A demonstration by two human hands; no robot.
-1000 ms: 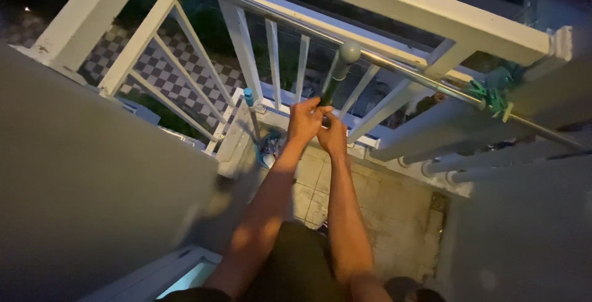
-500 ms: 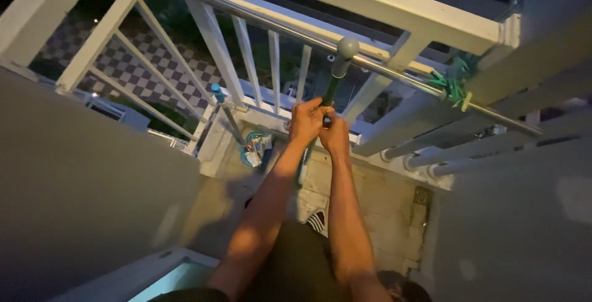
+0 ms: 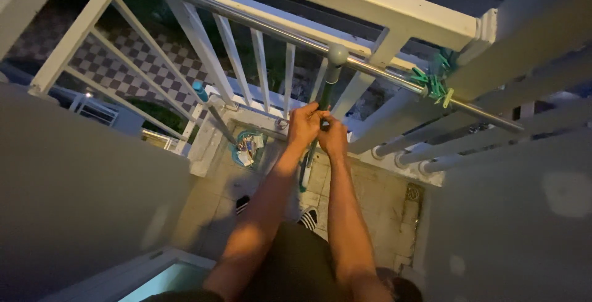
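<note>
Under my left hand (image 3: 304, 124) and right hand (image 3: 333, 136) a stretch of the green pole (image 3: 325, 95) is covered by the fingers; below them its lower end blurs against the floor, and my forearms run off the bottom edge

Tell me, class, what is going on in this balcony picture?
A person stands on a tiled balcony floor, both bare hands wrapped around a dark green upright pole with a grey round knob. The left hand and right hand grip side by side below the knob, near a long steel rail and white railing.
</note>
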